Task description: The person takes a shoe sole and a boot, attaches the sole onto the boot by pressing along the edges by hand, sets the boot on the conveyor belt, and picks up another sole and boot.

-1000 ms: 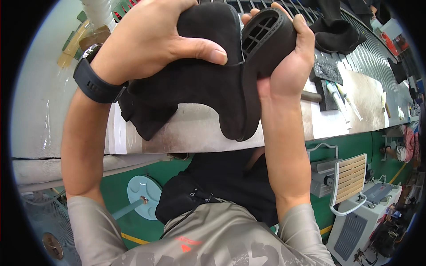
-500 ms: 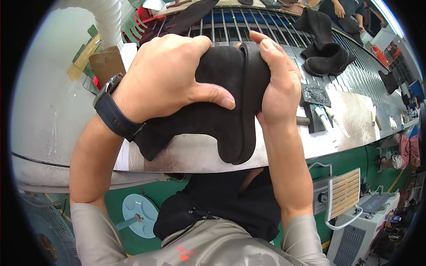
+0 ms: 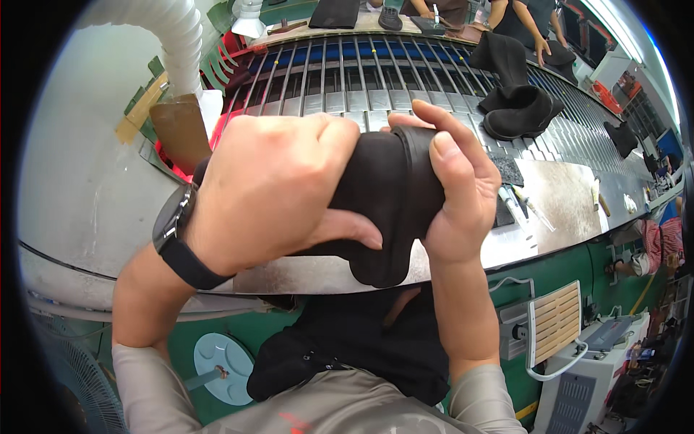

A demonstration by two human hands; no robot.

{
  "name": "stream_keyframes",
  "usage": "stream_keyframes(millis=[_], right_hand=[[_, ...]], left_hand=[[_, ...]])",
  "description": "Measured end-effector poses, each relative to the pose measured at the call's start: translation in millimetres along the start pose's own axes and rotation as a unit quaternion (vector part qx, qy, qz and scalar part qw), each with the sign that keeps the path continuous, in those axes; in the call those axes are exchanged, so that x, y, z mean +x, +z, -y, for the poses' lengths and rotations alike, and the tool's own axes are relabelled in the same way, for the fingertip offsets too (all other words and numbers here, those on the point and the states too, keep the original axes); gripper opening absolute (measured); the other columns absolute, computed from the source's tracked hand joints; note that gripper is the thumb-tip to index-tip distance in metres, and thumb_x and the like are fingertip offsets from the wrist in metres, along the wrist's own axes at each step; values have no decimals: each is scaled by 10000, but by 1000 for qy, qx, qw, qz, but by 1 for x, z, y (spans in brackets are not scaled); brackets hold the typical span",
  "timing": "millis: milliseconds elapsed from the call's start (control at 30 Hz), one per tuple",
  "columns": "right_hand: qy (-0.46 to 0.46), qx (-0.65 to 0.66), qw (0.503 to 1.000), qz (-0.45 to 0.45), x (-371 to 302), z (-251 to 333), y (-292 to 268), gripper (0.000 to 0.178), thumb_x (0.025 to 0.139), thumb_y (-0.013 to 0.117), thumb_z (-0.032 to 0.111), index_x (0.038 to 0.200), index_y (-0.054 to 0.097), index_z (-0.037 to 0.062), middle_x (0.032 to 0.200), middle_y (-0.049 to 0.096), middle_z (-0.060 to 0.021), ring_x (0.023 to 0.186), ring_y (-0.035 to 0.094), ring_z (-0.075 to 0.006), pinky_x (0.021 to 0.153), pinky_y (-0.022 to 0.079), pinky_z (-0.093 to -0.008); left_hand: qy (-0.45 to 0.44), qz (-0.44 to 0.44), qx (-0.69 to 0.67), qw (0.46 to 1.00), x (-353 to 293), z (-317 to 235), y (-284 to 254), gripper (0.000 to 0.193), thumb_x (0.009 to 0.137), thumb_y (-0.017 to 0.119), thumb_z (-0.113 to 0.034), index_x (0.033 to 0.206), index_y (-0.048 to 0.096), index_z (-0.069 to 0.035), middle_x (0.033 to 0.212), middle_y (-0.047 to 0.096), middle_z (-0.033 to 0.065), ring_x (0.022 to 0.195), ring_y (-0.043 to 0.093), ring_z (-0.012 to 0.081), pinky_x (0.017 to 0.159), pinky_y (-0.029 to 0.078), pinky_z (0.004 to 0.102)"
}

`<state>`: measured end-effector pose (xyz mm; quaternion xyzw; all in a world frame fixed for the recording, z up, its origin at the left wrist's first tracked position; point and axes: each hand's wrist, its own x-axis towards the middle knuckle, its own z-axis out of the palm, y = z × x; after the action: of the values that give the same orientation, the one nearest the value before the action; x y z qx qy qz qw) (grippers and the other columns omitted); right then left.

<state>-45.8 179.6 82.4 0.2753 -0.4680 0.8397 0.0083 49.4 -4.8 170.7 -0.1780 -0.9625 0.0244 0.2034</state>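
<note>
Between my two hands is a black boot [image 3: 387, 210], lying on its side with the sole turned to the right. My left hand [image 3: 278, 188] grips its upper from above, thumb stretched across toward the sole edge; a dark watch is on that wrist. Against the sole presses my right hand [image 3: 463, 188], its fingers curled over the far end and its thumb along the outsole. The boot is held over the near edge of the metal bench [image 3: 506, 257]. Most of the shaft is hidden behind my left hand and wrist.
Beyond my hands runs a conveyor of metal bars [image 3: 347, 69], with more black boots [image 3: 517, 112] on its right. Syringe-like tubes [image 3: 531, 206] lie beside a dark block. A white hose [image 3: 177, 43] hangs left. Other people's hands [image 3: 538, 43] work at the far side. Below are a blue stool [image 3: 224, 369] and wooden-slat seat [image 3: 555, 329].
The boot and both hands appear lower in view. My left hand has turned, and the boot's shaft, visible below my wrist before, is now mostly hidden. Both hands keep their hold.
</note>
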Motion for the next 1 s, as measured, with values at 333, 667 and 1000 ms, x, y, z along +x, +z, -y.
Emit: stream_keyframes(millis=[333, 667, 1000], right_hand=[[-115, -149, 977, 96, -49, 31, -26, 646, 984, 657, 346, 1452, 585, -94, 1367, 683, -253, 1253, 663, -293, 1090, 506, -421], [-60, -137, 979, 136, -124, 57, -27, 696, 1020, 627, 427, 1492, 587, -83, 1518, 579, -340, 1408, 586, -424, 1201, 433, -503], [-184, -140, 972, 50, -153, 43, -20, 234, 978, 660, 114, 1113, 722, -67, 1192, 732, -285, 1128, 721, -405, 1096, 535, -610]], left_hand=[[112, -150, 28, 982, -30, -47, -7, 786, 654, 918, -535, 1144, 681, 32, 845, 651, 100, 711, 670, 310, 628, 502, 395], [39, 33, -102, 993, -89, -98, -11, 849, 722, 911, -348, 1326, 611, 168, 1245, 726, 318, 1059, 772, 414, 846, 618, 441], [13, -48, -8, 999, -116, -134, 11, 384, 842, 659, -76, 1139, 710, 162, 1073, 776, 321, 969, 811, 383, 799, 661, 390]])
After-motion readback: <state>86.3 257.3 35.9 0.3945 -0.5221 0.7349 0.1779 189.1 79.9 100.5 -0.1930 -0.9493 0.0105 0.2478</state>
